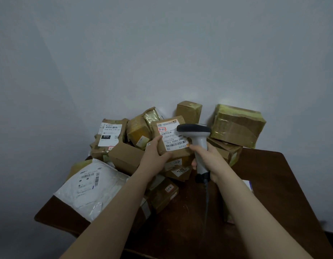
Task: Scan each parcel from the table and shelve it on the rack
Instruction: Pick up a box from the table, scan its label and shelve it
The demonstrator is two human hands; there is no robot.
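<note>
1. Stretching two bare forearms forward over the dark wooden table point(274, 176), in from the bottom edge.
2. Trailing a dark cable point(206, 199) down between the arms, from the foot of the handle.
3. Passing a white poly mailer point(92, 186) lying label-up at the table's near left corner, and a small brown box point(164, 193) with a handwritten sticker just beside the left forearm.
4. Gripping the handle of the grey scanner point(197, 135) with the right hand point(208, 157), fingers curled right round it, and keeping it upright with its dark head up top.
5. Holding the brown parcel point(173, 139) in the left hand point(154, 156), thumb lying on the top face near the left edge and fingers curled beneath; lifting it clear above the pile, tilted, white label facing up at the camera, right beside the scanner's head. Touching or not, impossible to tell.
6. Crowding the back of the table with more parcels: an open cardboard box point(124, 156), a wrapped packet marked 010 point(110, 134), an upright carton point(189, 113) and a big taped box point(238, 126) on the right.
7. Closing off the view behind with a plain grey wall point(162, 53).
</note>
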